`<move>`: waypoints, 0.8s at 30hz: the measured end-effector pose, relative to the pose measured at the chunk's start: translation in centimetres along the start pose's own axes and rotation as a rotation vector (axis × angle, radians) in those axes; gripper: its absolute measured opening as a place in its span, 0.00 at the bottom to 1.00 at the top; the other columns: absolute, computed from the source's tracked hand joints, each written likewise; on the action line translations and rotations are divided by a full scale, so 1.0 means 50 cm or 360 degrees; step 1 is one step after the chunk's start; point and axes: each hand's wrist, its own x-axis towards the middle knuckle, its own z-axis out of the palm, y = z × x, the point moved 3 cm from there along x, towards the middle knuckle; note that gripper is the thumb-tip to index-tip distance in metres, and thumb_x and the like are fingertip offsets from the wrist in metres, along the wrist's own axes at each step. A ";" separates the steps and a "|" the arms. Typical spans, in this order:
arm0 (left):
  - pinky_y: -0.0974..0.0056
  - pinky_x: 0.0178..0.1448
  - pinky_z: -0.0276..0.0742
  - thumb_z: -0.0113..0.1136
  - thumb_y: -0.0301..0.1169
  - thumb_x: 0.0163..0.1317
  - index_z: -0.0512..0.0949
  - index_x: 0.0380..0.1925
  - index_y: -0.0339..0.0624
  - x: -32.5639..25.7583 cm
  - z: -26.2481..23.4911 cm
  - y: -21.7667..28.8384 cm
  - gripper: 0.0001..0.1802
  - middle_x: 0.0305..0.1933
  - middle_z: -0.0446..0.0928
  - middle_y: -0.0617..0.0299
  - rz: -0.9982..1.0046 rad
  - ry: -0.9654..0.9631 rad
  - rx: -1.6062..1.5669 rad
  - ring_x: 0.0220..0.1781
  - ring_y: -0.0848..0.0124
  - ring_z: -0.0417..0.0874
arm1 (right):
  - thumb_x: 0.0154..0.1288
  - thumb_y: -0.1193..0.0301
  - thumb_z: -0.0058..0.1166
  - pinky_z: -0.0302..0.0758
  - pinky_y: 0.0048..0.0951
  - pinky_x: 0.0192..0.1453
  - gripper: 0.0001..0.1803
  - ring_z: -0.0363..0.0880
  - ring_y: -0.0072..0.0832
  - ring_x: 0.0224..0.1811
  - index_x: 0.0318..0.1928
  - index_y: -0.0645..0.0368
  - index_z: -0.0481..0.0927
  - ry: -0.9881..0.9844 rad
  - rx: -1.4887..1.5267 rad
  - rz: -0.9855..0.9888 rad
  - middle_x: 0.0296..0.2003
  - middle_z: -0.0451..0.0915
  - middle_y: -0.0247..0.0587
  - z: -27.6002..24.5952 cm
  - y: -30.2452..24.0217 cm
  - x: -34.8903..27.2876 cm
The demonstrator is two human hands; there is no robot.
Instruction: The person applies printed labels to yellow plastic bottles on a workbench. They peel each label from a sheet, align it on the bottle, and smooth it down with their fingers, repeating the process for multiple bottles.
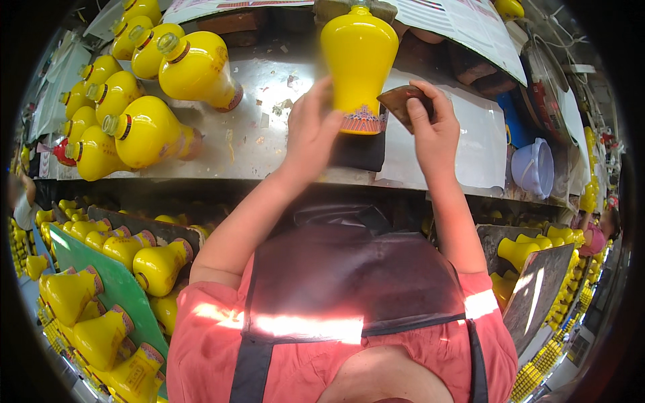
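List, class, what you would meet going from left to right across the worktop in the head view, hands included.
Group of yellow bottles, left hand, central yellow bottle, brown flat piece, right hand, pale blue bucket.

On my feed, the far middle bottle (359, 57) shows glossy yellow, its base patterned in blue and reddish orange. I see a brown flat piece (401, 104) beside it, a pale lavender bucket (525, 168) right, a green board (94, 258) near left, a coral-pink shirt (208, 346) nearest.
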 end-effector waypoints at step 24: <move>0.43 0.73 0.56 0.49 0.41 0.74 0.62 0.73 0.33 0.011 0.022 0.020 0.33 0.62 0.74 0.41 0.0187 0.0117 0.0620 0.65 0.44 0.69 | 0.67 0.75 0.49 0.78 0.58 0.38 0.49 0.82 0.65 0.30 0.80 0.74 0.35 -0.1105 -0.0644 0.0258 0.27 0.81 0.66 0.051 -0.055 -0.141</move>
